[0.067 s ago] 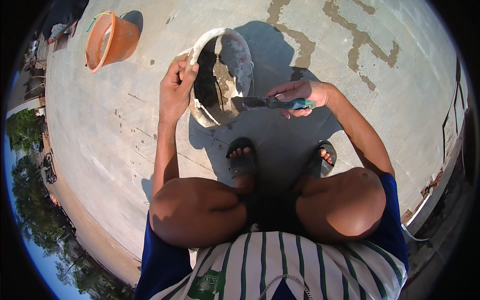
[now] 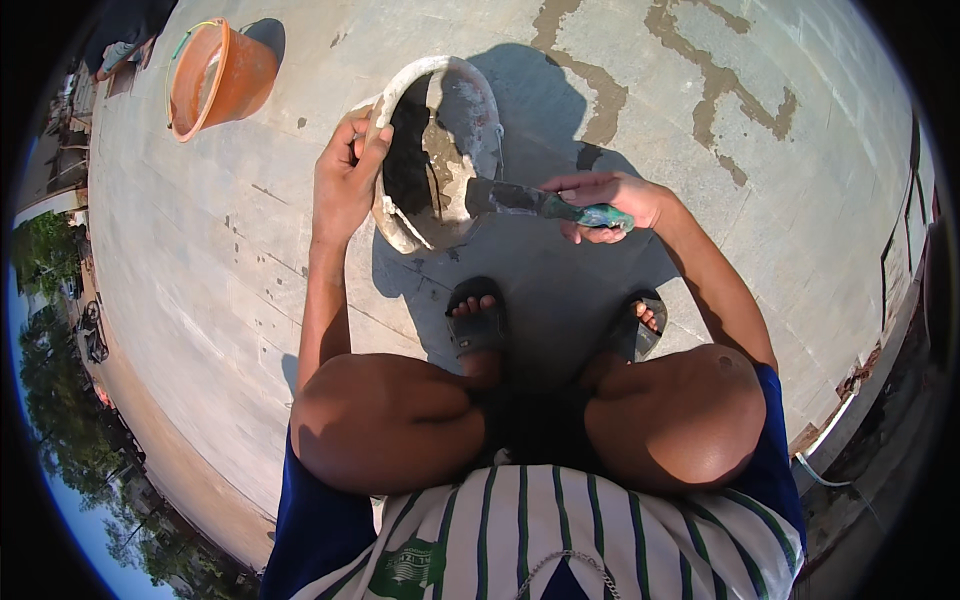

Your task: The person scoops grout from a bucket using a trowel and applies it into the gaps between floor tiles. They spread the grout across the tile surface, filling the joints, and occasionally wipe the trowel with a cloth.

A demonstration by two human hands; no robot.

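Note:
A white, cement-crusted bucket (image 2: 482, 112) tilts with its mouth toward me over the concrete floor. My left hand (image 2: 343, 188) is closed on its left rim, thumb over the edge. Wet grey-brown mortar (image 2: 441, 150) coats the inside, part of it in dark shadow. My right hand (image 2: 622, 196) is closed around the green-blue handle of a putty knife (image 2: 515, 199). The knife lies almost level, its dark, smeared blade at the bucket's right edge, pointing left into the mouth. Whether the blade touches the mortar I cannot tell.
An orange bucket (image 2: 222, 80) with a thin handle lies tipped at the far left. Wet mortar streaks (image 2: 715, 85) mark the concrete floor (image 2: 800, 210) at the far right. My sandalled feet (image 2: 478, 318) stand just nearer than the white bucket. Another person (image 2: 118, 45) is partly visible at top left.
The putty knife has turned slightly, so its blade shows broader. My right hand has shifted a little with it. My left hand keeps its hold on the bucket.

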